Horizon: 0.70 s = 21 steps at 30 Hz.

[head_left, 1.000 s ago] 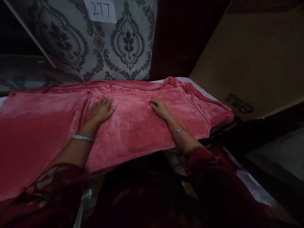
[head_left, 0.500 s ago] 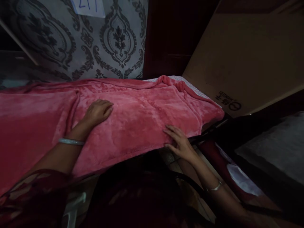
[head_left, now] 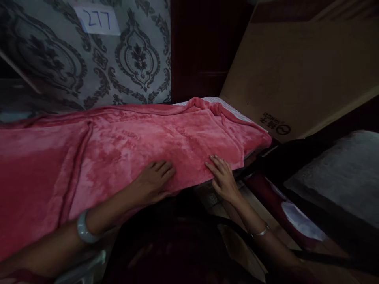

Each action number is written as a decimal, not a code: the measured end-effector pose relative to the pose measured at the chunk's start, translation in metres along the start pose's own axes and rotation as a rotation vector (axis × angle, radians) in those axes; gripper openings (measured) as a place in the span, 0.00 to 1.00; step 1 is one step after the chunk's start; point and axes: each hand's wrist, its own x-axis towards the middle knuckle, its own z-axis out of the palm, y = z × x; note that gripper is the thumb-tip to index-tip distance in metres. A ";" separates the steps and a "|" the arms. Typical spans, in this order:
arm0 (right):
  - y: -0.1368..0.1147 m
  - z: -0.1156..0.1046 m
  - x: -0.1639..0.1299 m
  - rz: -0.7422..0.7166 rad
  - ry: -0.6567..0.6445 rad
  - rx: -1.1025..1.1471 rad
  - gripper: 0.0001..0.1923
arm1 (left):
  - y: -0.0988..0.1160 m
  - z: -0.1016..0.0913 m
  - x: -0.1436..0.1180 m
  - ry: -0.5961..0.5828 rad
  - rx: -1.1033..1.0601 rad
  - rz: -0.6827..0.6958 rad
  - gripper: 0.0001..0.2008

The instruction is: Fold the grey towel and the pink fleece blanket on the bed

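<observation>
A pink plush blanket (head_left: 124, 146) lies folded in layers over a long surface in front of me. My left hand (head_left: 152, 181) rests on its near edge, fingers stretched over the fabric and the thumb low at the rim. Further right, my right hand (head_left: 223, 177) lies on the same edge with its fingers spread on top. Neither hand visibly grips the cloth. A bracelet circles each wrist. Under the blanket's far right end, a striped white cloth (head_left: 233, 108) sticks out.
Behind the blanket rises a patterned wall (head_left: 100, 79) with a paper marked 277 (head_left: 97, 19). A large cardboard box (head_left: 299, 75) leans at the back right. At right are a grey cushion-like thing (head_left: 340, 173) and a dark red piece with a white patch (head_left: 299, 217).
My left hand has slid right and toward me, from the blanket's middle to its near edge, closer to my right hand. My right hand has stayed nearly in place. The view has shifted slightly.
</observation>
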 end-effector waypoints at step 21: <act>0.087 -0.013 -0.011 0.302 0.307 -0.105 0.23 | -0.009 0.036 -0.005 0.203 0.226 0.065 0.14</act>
